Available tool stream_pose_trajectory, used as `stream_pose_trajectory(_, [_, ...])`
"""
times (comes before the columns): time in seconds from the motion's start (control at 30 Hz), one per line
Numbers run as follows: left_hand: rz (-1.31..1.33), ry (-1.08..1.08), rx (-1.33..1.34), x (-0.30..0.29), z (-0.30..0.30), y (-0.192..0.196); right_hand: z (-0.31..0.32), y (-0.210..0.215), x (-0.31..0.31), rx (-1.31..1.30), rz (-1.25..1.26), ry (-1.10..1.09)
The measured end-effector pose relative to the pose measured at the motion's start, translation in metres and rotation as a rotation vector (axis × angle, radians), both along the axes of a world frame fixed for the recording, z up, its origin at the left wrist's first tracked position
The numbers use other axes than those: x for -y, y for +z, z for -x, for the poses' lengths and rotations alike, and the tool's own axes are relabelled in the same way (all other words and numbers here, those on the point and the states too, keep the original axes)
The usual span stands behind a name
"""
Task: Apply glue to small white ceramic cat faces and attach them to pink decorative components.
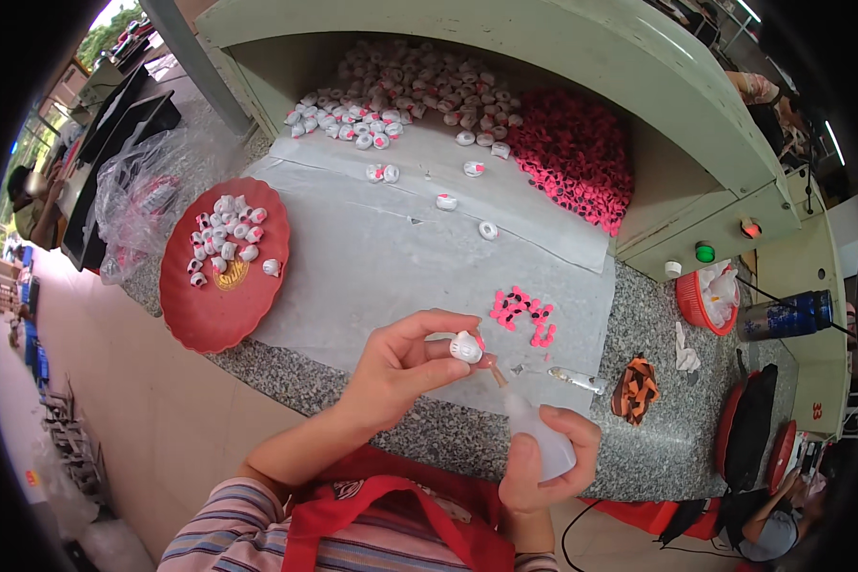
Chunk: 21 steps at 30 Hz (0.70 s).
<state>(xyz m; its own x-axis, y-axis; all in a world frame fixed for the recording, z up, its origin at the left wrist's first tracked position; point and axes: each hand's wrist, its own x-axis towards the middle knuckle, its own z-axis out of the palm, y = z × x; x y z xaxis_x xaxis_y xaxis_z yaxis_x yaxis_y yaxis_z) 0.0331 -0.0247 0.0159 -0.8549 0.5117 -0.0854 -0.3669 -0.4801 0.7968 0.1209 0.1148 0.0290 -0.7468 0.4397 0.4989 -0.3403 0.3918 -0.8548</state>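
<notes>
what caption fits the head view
Left hand holds a small white figurine to the nozzle of a squeeze bottle in the right hand.

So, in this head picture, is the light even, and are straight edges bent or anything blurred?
Head view: soft, even light on the grey sheet, with only weak shadows; strong fisheye bending along the green cabinet edge and black corners; the left hand and the white piece are sharp, and the right hand is sharp too.

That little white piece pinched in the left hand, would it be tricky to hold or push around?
Probably light: the left hand holds the small white piece with fingertips alone. It looks rounded and smooth, so it might slip or roll if nudged; similar pieces lie scattered on the grey sheet. It seems stiff, keeping its shape while pinched.
</notes>
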Motion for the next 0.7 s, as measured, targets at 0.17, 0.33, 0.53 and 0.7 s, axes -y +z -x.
stream_pose_trajectory(0.17, [0.039, 0.105, -0.224, -0.001, -0.002, -0.011, -0.003, 0.003, 0.0, -0.028, -0.164, 0.064])
stream_pose_trajectory(0.33, [0.095, 0.129, -0.228, 0.004, -0.004, -0.007, 0.003, 0.003, 0.002, -0.053, -0.209, 0.087])
stream_pose_trajectory(0.53, [0.089, 0.134, -0.286, 0.004, -0.005, -0.004, 0.002, 0.003, 0.002, -0.078, -0.21, 0.097])
stream_pose_trajectory(0.7, [0.065, 0.093, -0.298, 0.006, -0.005, -0.002, 0.005, 0.005, 0.004, -0.091, -0.203, 0.119])
